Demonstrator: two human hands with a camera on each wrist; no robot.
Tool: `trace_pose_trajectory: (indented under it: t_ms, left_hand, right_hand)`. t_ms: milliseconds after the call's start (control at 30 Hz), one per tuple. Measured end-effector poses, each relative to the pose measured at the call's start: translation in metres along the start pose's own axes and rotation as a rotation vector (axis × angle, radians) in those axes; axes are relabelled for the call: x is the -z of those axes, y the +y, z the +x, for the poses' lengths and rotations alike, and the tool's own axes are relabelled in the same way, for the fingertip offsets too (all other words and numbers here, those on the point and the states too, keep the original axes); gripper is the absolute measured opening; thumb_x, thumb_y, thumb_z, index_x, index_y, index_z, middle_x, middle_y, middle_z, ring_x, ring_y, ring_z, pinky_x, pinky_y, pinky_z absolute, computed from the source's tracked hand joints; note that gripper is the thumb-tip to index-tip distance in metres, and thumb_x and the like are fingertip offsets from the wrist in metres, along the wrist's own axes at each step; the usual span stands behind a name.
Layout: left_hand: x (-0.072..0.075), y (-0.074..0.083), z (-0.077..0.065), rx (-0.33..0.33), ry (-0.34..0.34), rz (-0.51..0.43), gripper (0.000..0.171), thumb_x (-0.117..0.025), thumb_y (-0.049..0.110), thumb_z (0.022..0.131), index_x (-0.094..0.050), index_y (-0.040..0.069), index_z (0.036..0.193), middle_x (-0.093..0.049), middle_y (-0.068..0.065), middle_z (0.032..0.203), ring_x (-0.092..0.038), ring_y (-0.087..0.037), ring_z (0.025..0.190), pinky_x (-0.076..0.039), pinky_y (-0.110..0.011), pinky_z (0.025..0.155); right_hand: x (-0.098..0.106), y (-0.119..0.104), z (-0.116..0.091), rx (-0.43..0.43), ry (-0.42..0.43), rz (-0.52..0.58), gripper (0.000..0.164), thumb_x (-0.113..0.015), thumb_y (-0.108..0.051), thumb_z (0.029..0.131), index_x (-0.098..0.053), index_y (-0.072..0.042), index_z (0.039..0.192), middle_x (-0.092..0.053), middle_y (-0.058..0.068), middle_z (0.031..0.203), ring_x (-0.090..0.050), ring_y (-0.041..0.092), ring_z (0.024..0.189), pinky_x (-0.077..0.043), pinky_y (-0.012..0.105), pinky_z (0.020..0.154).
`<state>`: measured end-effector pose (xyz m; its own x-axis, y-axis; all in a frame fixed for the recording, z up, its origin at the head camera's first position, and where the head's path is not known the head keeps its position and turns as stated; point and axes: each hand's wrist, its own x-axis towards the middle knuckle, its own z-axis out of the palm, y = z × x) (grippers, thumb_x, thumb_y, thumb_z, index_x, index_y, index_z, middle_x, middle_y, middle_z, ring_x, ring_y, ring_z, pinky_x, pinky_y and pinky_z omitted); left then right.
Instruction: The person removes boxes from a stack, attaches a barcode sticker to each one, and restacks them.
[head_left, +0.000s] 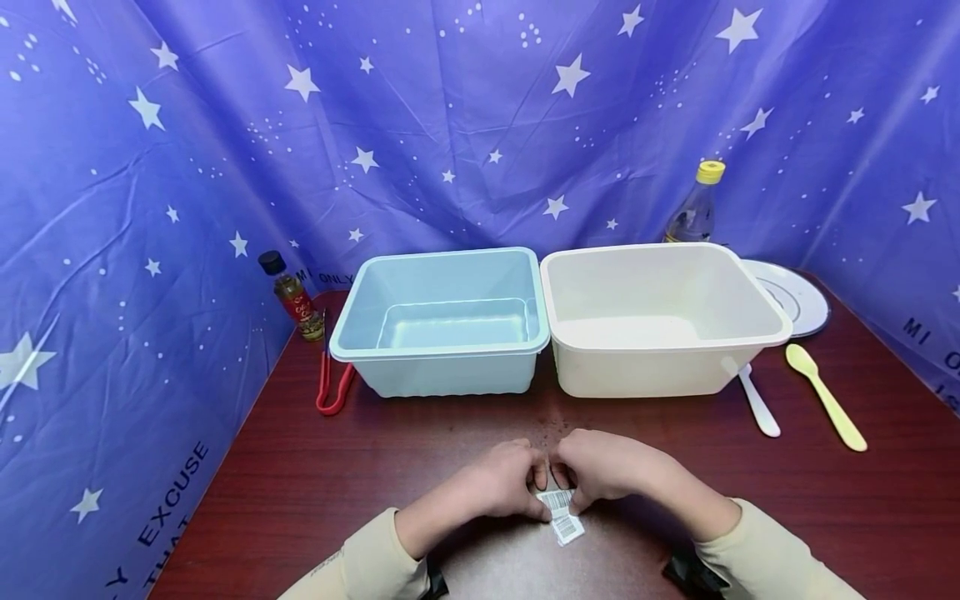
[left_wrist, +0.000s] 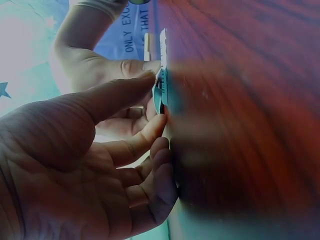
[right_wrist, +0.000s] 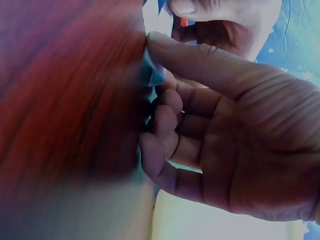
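A small white packet printed with barcodes [head_left: 567,528] lies at the front middle of the table, a lower piece of it set at an angle. My left hand [head_left: 512,481] pinches its left side between thumb and forefinger. On the other side, my right hand [head_left: 600,468] pinches it by thumb and fingertips. Seen edge-on in the left wrist view, the packet [left_wrist: 164,60] stands close to the tabletop, with a thin gap between its layers. Its far edge is hidden by the fingers. In the right wrist view, a bluish corner [right_wrist: 157,77] shows under the thumb.
Behind the hands stand a light blue basin [head_left: 450,371] and a cream basin [head_left: 637,372]. Red-handled tongs [head_left: 327,396] and a small sauce bottle [head_left: 296,304] are at left. At right are a white plate [head_left: 810,304], a yellow spoon [head_left: 828,404], a white utensil [head_left: 761,408] and a yellow-capped bottle [head_left: 693,212].
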<state>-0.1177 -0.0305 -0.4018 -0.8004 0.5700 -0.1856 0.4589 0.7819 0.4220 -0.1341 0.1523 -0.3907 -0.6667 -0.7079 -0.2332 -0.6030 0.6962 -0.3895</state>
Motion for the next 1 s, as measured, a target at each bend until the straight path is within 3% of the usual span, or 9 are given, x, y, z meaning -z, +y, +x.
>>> trace_pose_trajectory:
  t_ms: [233, 367, 633, 833, 1000]
  left_hand:
    - [0.001, -0.001, 0.002, -0.009, -0.003, -0.020, 0.031, -0.093, 0.023, 0.069, -0.062, 0.021, 0.071, -0.048, 0.010, 0.076, -0.044, -0.002, 0.069, -0.039, -0.017, 0.064]
    - [0.002, -0.004, 0.003, -0.002, 0.002, -0.079, 0.028, -0.089, 0.014, 0.072, -0.062, 0.020, 0.069, -0.050, 0.011, 0.072, -0.045, -0.002, 0.068, -0.040, -0.018, 0.064]
    - [0.010, -0.015, 0.006, 0.026, 0.012, -0.328, 0.020, -0.080, 0.006, 0.083, -0.065, 0.015, 0.072, -0.059, 0.009, 0.060, -0.052, -0.001, 0.057, -0.041, -0.018, 0.058]
    - [0.023, -0.022, 0.007, -0.016, 0.033, -0.540, 0.008, -0.073, 0.002, 0.089, -0.071, 0.008, 0.083, -0.068, -0.006, 0.070, -0.066, -0.022, 0.062, -0.045, -0.021, 0.055]
    - [0.034, -0.026, 0.005, -0.046, 0.059, -0.679, 0.009, -0.066, 0.004, 0.095, -0.072, 0.008, 0.090, -0.071, -0.016, 0.081, -0.066, -0.031, 0.073, -0.050, -0.029, 0.060]
  right_hand:
    - [0.002, 0.008, 0.002, 0.042, -0.005, 0.079, 0.030, -0.087, -0.011, 0.070, -0.059, -0.021, 0.072, -0.048, -0.014, 0.065, -0.043, 0.001, 0.060, -0.040, 0.022, 0.056]
    - [0.003, 0.010, 0.003, 0.065, 0.005, 0.141, 0.030, -0.085, -0.008, 0.070, -0.058, -0.021, 0.075, -0.050, -0.013, 0.067, -0.044, 0.000, 0.062, -0.040, 0.021, 0.056]
    - [0.011, 0.019, 0.003, 0.087, 0.027, 0.291, 0.027, -0.081, -0.003, 0.076, -0.060, -0.020, 0.081, -0.055, -0.013, 0.071, -0.050, 0.001, 0.064, -0.044, 0.023, 0.059]
    - [0.026, 0.027, -0.004, 0.095, 0.049, 0.428, 0.017, -0.075, -0.005, 0.087, -0.064, -0.019, 0.088, -0.064, -0.008, 0.076, -0.059, 0.007, 0.069, -0.049, 0.026, 0.063]
    - [0.038, 0.029, -0.013, 0.115, 0.101, 0.447, 0.012, -0.072, -0.010, 0.092, -0.066, -0.020, 0.092, -0.063, -0.007, 0.078, -0.059, 0.009, 0.070, -0.050, 0.027, 0.063]
